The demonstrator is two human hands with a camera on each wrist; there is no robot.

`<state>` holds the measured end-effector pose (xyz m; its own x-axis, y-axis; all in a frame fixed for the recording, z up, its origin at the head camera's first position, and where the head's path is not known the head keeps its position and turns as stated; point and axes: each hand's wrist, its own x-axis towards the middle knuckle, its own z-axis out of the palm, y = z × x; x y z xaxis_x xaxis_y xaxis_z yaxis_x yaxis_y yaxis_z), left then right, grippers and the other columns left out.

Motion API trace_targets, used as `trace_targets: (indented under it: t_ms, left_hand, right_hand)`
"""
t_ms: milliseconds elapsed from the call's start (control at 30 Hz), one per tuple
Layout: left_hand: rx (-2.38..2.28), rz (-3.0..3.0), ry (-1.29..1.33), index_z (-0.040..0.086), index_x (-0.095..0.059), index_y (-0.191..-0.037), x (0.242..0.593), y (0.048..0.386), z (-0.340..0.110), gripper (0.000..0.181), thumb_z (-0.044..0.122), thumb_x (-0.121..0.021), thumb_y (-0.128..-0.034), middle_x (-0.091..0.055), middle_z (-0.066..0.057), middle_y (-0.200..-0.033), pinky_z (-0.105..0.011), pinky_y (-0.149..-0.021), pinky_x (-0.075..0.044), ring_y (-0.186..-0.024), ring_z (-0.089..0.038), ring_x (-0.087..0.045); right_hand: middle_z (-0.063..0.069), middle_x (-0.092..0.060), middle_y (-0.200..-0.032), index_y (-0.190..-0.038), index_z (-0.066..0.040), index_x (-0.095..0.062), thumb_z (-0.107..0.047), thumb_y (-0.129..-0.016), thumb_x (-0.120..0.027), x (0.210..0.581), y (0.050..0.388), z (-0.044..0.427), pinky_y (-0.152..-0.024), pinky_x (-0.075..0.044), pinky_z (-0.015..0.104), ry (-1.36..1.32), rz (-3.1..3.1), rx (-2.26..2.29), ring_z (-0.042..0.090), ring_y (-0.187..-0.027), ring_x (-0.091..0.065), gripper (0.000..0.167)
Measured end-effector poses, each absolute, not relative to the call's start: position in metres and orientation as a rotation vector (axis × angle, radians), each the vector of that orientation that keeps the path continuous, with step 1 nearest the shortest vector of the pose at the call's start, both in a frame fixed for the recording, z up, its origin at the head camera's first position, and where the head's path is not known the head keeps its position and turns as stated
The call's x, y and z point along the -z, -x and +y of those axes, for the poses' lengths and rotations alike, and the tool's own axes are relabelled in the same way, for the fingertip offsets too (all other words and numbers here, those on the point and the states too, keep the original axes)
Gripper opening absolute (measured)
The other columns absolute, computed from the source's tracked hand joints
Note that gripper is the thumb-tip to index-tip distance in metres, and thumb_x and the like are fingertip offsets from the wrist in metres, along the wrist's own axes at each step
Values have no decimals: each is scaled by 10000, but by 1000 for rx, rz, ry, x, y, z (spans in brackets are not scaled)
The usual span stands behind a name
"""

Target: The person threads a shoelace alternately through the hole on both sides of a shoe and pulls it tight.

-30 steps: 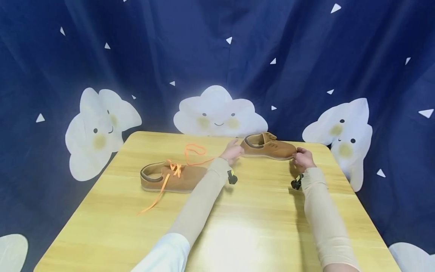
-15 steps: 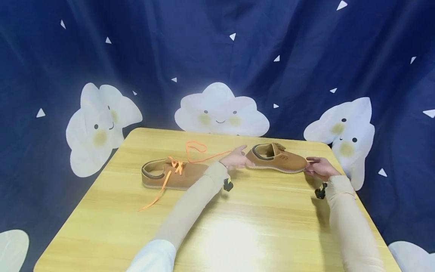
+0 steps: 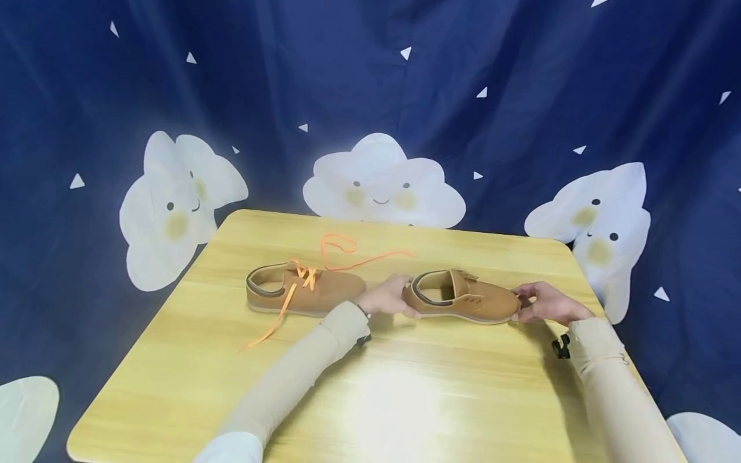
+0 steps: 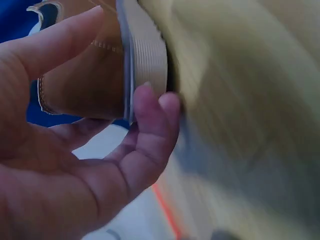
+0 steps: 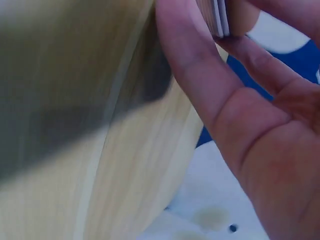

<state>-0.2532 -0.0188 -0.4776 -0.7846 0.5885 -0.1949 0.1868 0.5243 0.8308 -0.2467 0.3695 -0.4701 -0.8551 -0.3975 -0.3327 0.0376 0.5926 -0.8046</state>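
Note:
A brown shoe point(image 3: 486, 299) without a visible lace lies sideways between both hands, its toe to the right. My left hand point(image 3: 389, 297) grips its heel; in the left wrist view the thumb lies along the brown upper and curled fingers press the pale sole point(image 4: 150, 60). At the toe, my right hand point(image 3: 547, 303) pinches the shoe, with fingers around the sole edge point(image 5: 212, 17) in the right wrist view. Left of them rests a second brown shoe point(image 3: 332, 292), its orange lace point(image 3: 308, 278) threaded through, one end hanging over the near side.
The wooden table point(image 3: 359, 399) has rounded corners. Behind the shoes, the lace's long loose end point(image 3: 376, 259) lies looped on the tabletop. A dark blue curtain point(image 3: 359, 64) with white clouds hangs around the far side and both flanks.
Both hands have brought the unlaced shoe nearer, from the table's far edge into line with the laced shoe. The laced shoe stays in place, its toe now less covered by the left arm.

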Motion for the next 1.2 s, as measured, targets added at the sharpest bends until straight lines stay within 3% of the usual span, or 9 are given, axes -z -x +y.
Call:
trace_targets:
  t_ms: [233,400,533,667,1067,1200]
  left_hand:
    - [-1021,2474,-798,-12,-525,-1405,482,226,-48,747,198,-897,-792,-632,-171,-1355,-473,-1156,-453,-1279,-324,-596]
    - [-972,2512,-841,19,-523,-1416,480,207,-72,751,244,-891,-801,-616,-140,-1368,-486,-1166,-439,-1310,-307,-566]
    - [-936,2531,-794,41,-507,-1441,477,195,-91,780,286,-887,-806,-583,-121,-1287,-399,-960,-538,-1091,-238,-583]
    - [-913,2532,-769,51,-481,-1475,477,186,-108,821,319,-882,-811,-552,-110,-1218,-272,-726,-513,-849,-144,-540]
    - [-970,2490,-685,7,-381,-1556,481,175,-128,962,381,-871,-817,-542,-112,-1202,-241,-671,-497,-765,-110,-549]
    - [-970,2490,-685,20,-378,-1561,487,174,-130,961,407,-861,-826,-536,-78,-1139,-233,-651,-477,-739,-98,-519]
  right_hand:
    - [138,-646,-981,-1155,51,-667,-82,-799,-868,473,217,346,-719,-532,235,504,2400,1107,147,-870,-580,430]
    - [144,-648,-955,-1114,58,-663,-82,-794,-877,472,201,328,-740,-560,228,611,2373,1140,136,-841,-621,410]
    - [165,-639,-979,-1104,76,-645,-70,-796,-875,473,194,315,-718,-565,229,636,2301,1192,122,-826,-613,412]
    - [184,-608,-992,-1109,101,-606,-49,-792,-876,476,191,302,-708,-578,233,614,2225,1219,117,-793,-627,442]
    - [160,-605,-946,-1087,98,-598,-39,-790,-875,473,191,288,-695,-586,233,656,2153,1175,128,-747,-698,429]
    - [179,-627,-995,-1181,137,-589,-39,-817,-849,458,201,291,-732,-604,253,660,2089,1086,182,-822,-734,481]
